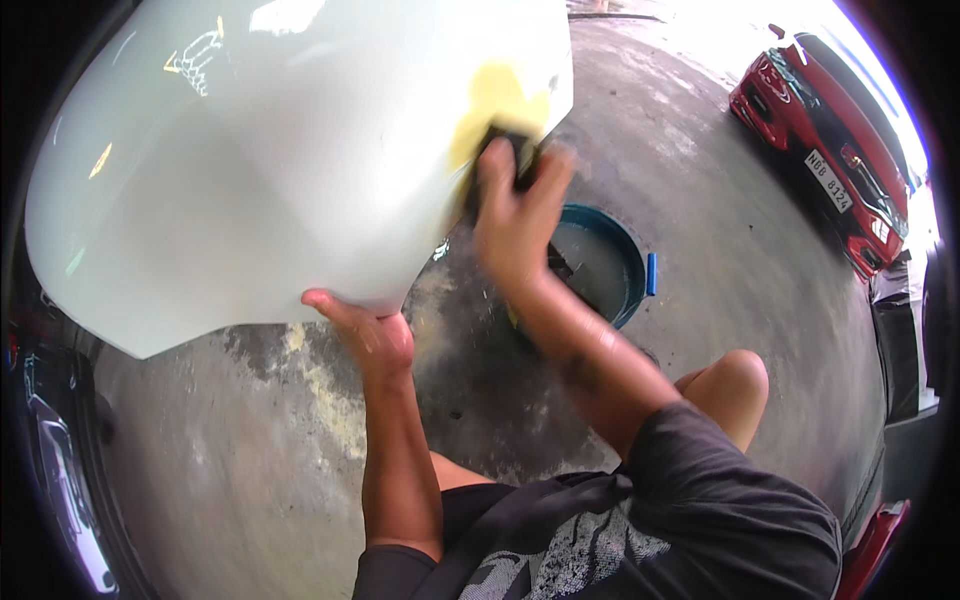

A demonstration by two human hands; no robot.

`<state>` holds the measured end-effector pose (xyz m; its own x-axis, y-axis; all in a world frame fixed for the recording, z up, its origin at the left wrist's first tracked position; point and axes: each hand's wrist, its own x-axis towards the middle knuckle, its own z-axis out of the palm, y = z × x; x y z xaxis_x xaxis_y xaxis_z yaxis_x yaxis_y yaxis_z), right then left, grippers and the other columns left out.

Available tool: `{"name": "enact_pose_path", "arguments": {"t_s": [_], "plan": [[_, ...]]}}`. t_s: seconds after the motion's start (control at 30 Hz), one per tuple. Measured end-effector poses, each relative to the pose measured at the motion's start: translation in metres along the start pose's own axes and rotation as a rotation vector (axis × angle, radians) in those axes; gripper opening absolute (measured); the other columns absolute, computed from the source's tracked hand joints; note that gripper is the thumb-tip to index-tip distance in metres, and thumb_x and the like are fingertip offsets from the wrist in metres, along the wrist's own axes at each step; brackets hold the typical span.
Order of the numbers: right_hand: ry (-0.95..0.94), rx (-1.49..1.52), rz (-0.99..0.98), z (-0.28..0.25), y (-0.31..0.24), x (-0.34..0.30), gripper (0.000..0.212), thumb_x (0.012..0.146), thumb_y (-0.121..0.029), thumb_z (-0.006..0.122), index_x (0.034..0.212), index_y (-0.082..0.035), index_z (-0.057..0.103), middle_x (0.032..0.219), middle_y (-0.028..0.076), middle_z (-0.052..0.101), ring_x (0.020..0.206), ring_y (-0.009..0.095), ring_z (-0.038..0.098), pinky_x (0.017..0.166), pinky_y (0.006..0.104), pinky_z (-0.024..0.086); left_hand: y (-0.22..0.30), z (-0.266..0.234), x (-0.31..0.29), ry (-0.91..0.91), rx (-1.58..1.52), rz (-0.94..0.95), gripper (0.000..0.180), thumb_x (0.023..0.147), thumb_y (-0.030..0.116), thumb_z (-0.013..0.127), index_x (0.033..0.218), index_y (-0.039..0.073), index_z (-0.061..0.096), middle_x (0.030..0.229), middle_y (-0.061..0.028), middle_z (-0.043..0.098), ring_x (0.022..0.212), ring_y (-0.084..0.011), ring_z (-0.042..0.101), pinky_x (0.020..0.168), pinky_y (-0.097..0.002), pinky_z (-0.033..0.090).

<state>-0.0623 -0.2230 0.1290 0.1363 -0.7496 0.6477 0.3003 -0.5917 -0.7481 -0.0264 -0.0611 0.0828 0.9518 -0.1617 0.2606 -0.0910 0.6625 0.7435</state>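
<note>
A large glossy white car panel (250,200), curved like a hood, fills the upper left. Near its right edge is a yellow filler patch (497,90). My right hand (515,220), blurred by motion, grips a dark sanding block (512,150) against the lower part of that patch. At the panel's near edge my left hand (370,330) has its thumb on top. Its fingers are hidden underneath, wrapped round the edge.
A blue-green basin (636,250) of cloudy water, with a blue handle, stands on the stained concrete floor (260,430) below my right forearm. A red car (830,140) is parked at the far right. Part of another vehicle (65,480) shows at the left rim.
</note>
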Motion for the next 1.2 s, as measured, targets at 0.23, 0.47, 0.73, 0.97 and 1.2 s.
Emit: {"name": "enact_pose_path", "arguments": {"t_s": [0.23,0.47,0.73,0.97,1.2], "plan": [[0.040,-0.065,0.013,-0.005,0.020,0.030,0.035,0.109,-0.026,0.075,0.117,0.001,0.053,0.100,0.012,0.062,0.087,0.018,0.057,0.080,0.0394,0.052,-0.001,-0.003,0.004,-0.026,-0.008,-0.037,0.120,0.096,0.094,0.040,0.176,0.006,0.022,0.179,-0.0113,0.032,0.165,-0.0290,0.032,0.136,-0.0471,0.031],[-0.168,-0.070,-0.050,-0.008,0.005,-0.031,0.043,0.105,-0.027,0.077,0.125,0.002,0.052,0.107,0.016,0.056,0.095,0.026,0.056,0.087,0.0442,0.050,0.000,-0.008,0.011,-0.022,0.000,-0.024,0.121,0.095,0.095,0.040,0.175,0.006,0.023,0.177,-0.0108,0.034,0.162,-0.0282,0.035,0.134,-0.0465,0.034],[-0.143,-0.030,-0.143,-0.003,0.022,-0.042,0.039,0.103,-0.020,0.079,0.122,0.001,0.052,0.108,0.014,0.057,0.096,0.024,0.056,0.082,0.0426,0.050,0.003,-0.005,0.007,-0.005,0.014,-0.041,0.125,0.094,0.096,0.042,0.176,0.005,0.021,0.179,-0.0099,0.031,0.164,-0.0276,0.033,0.135,-0.0475,0.033],[-0.052,-0.073,-0.121,-0.003,0.021,-0.015,0.043,0.105,-0.022,0.078,0.125,0.002,0.049,0.101,0.012,0.059,0.097,0.021,0.058,0.084,0.0414,0.049,-0.002,-0.006,0.008,-0.046,0.064,0.026,0.126,0.093,0.097,0.041,0.176,0.005,0.020,0.179,-0.0090,0.030,0.164,-0.0270,0.032,0.134,-0.0466,0.033],[0.045,-0.048,0.111,-0.011,0.032,0.071,0.043,0.107,-0.029,0.075,0.119,0.005,0.052,0.110,0.021,0.056,0.102,0.032,0.056,0.091,0.0498,0.047,0.001,-0.001,0.000,0.031,0.058,-0.002,0.121,0.095,0.096,0.040,0.175,0.006,0.025,0.175,-0.0098,0.036,0.160,-0.0267,0.038,0.131,-0.0459,0.037]]}}
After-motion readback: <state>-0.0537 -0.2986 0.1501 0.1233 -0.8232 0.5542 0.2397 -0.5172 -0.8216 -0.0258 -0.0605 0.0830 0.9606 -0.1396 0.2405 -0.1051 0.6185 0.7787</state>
